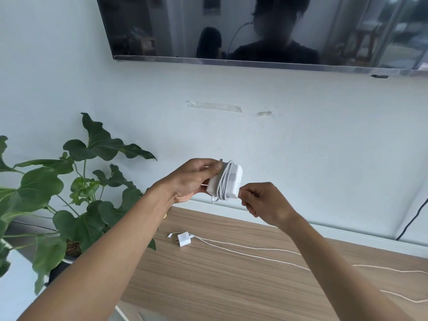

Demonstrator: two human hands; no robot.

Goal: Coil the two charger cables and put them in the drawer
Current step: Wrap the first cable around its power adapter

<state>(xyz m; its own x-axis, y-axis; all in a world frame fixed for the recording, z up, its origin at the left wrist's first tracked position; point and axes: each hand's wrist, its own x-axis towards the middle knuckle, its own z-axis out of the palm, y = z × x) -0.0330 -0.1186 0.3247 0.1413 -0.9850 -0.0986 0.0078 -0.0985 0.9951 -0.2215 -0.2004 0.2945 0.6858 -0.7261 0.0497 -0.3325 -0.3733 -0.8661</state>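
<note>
Gripping the wound charger brick (pixel 232 181) above the back edge of the cabinet top (pixel 208 279), left hand (pixel 192 179) steadied it; right hand (pixel 262 202), just right, pinched the cable end (pixel 240 193); the second charger (pixel 184 239) lay uncoiled below.

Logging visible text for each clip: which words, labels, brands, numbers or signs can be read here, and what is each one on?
No text can be read in this view.
Charger block, gripped by the left hand with cable wound round it: a faint grey patch, no letters.
Small plug on the table: blank.
TV: dark, reflections only; no brand legible.
</note>
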